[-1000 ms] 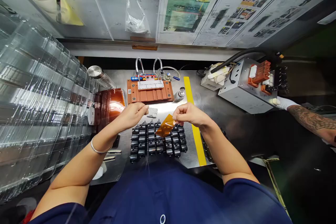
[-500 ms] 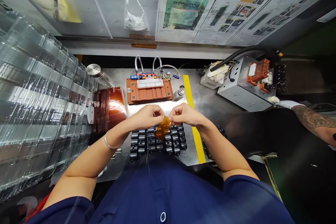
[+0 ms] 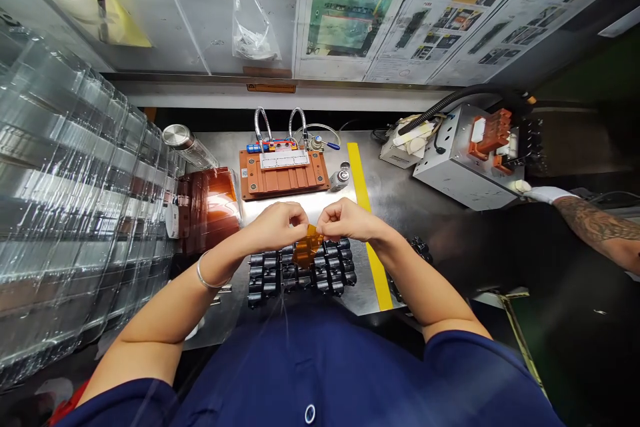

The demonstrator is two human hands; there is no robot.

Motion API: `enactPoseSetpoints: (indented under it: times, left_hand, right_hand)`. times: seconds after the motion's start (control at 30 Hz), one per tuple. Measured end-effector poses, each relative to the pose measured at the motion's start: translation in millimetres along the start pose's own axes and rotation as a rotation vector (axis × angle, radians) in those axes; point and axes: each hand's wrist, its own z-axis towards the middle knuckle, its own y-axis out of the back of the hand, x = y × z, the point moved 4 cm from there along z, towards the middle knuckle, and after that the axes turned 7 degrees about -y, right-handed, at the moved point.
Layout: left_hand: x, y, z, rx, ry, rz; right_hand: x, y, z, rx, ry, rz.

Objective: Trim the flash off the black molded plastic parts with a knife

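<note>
Between my hands hangs a small piece of translucent amber film (image 3: 306, 252), its upper edge pinched at both ends. My left hand (image 3: 280, 223) is closed on its left corner, thumb and finger together. At the right corner my right hand (image 3: 347, 220) pinches too. Below and behind the film lie rows of black cylindrical parts (image 3: 334, 267) on the metal bench. Beyond my hands sits an orange-brown fixture (image 3: 285, 180) with a white perforated strip (image 3: 284, 159) across its top and two metal hoses rising from it.
Stacked clear plastic trays (image 3: 90, 213) wall off the left. Near them stand a glass bottle (image 3: 193, 147) and a pile of amber sheets (image 3: 213, 203). A small metal canister (image 3: 340, 177) is beside yellow tape (image 3: 363, 193). At right, another person's gloved hand (image 3: 545, 195) touches a grey machine (image 3: 460, 167).
The amber film has shifted slightly left and changed its tilt, with both hands still pinching it. My right hand has moved a little left. The view has shifted slightly.
</note>
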Motion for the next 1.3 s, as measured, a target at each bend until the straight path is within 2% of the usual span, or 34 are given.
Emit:
enactPoseSetpoints:
  times: [0.13,0.37,0.87,1.0,1.2,1.3]
  left_hand:
    - [4,6.9,-2,-0.059,0.046,-0.088]
    - [2,0.8,-1,0.005,0.053,-0.165]
    - [0,-2.0,-3,-0.018,0.06,-0.165]
    - [0,-4.5,-5,-0.041,0.037,-0.055]
    - [-9,-4.3,-12,-0.053,0.066,0.309]
    - [-13,-4.7,-14,-0.081,0.057,0.424]
  right_hand:
    - [0,2,-1,-0.012,0.003,0.002]
    - [-1,1,0,-0.009,0.003,0.001]
    - [0,-3,-1,0.001,0.015,-0.007]
    - [2,-7,-2,0.022,0.024,-0.017]
    - [2,-13,0,0.024,0.012,-0.056]
    - [0,-15,3,0.007,0.006,-0.056]
